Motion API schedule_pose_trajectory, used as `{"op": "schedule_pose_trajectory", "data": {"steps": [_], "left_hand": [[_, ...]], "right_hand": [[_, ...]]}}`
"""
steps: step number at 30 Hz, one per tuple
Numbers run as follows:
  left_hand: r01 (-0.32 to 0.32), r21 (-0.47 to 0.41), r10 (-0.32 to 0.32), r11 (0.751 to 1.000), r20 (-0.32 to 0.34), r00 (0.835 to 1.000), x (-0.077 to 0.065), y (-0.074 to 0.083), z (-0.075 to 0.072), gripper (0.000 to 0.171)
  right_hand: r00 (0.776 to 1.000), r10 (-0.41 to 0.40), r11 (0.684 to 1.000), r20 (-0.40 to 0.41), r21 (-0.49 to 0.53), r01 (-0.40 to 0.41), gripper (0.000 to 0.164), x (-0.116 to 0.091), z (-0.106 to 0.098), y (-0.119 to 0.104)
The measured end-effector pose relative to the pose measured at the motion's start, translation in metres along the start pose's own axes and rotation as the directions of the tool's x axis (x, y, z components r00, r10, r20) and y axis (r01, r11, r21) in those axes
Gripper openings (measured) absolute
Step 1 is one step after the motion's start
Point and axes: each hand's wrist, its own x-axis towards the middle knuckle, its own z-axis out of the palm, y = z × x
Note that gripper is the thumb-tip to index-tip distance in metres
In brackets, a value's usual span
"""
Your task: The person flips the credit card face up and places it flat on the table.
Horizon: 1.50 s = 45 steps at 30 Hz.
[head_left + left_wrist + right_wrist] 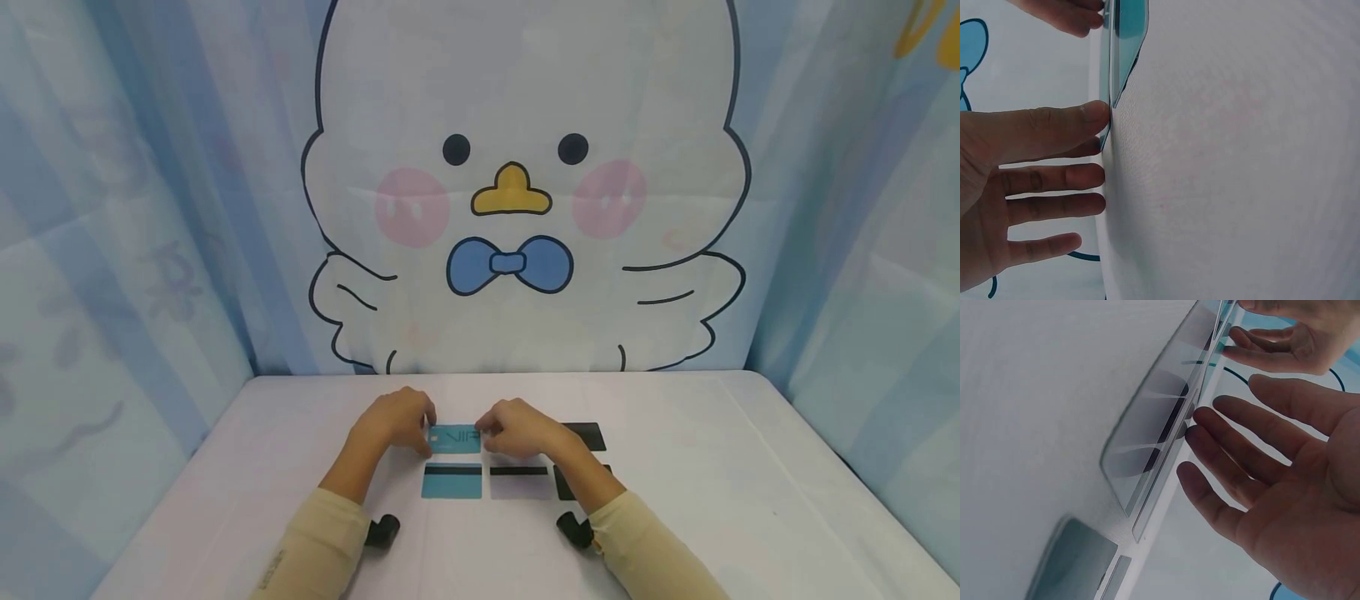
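Observation:
In the head view, a blue VIP card (454,446) lies flat between two hands. The left hand (399,417) pinches its left end, forefinger by the far corner and thumb by the near one; its other fingers extend straight in the left wrist view. At the card's right edge is the right hand (516,427), its fingertips right beside it. Loosely spread fingers show on the right hand (1285,469) in the right wrist view. Nearer the person lie a blue card with a black stripe (452,487) and a pale grey striped card (520,487).
Two black cards, a far one (588,436) and a near one (564,485), lie at the right, partly hidden by the right forearm. All sit on a white table (750,500). A curtain with a cartoon bird (517,333) stands behind.

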Motion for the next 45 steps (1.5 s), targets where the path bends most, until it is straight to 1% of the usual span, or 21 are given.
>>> {"op": "schedule_pose_trajectory", "data": {"steps": [16,23,29,37,41,45], "left_hand": [[-0.009,0.011,0.009,1.0,0.004,1.0,0.0,0.002,-0.001,0.042],[-0.004,0.0,0.004,1.0,0.017,1.0,-0.004,0.003,-0.003,0.044],[-0.006,-0.006,0.006,1.0,0.013,1.0,-0.008,0.005,-0.006,0.047],[-0.027,-0.052,0.028,0.998,0.016,0.999,-0.013,0.008,-0.011,0.044],[-0.026,-0.051,0.027,0.998,0.017,0.999,-0.015,0.008,-0.012,0.044],[-0.025,-0.056,0.026,0.998,0.024,0.999,-0.017,0.009,-0.013,0.042]], "right_hand": [[1.0,0.001,1.0,-0.003,-0.01,-0.001,0.03,-0.003,0.0,-0.006],[1.0,0.003,1.0,0.0,-0.009,-0.003,0.031,-0.005,0.001,-0.006],[1.0,0.008,1.0,0.004,-0.02,-0.008,0.031,-0.006,0.001,-0.006],[1.0,-0.03,0.999,0.004,-0.03,0.031,0.03,-0.007,-0.001,-0.008],[0.999,-0.051,0.999,0.007,-0.016,0.051,0.031,-0.009,-0.003,-0.011],[0.999,-0.051,0.999,0.01,-0.016,0.052,0.032,-0.009,-0.002,-0.015]]}}
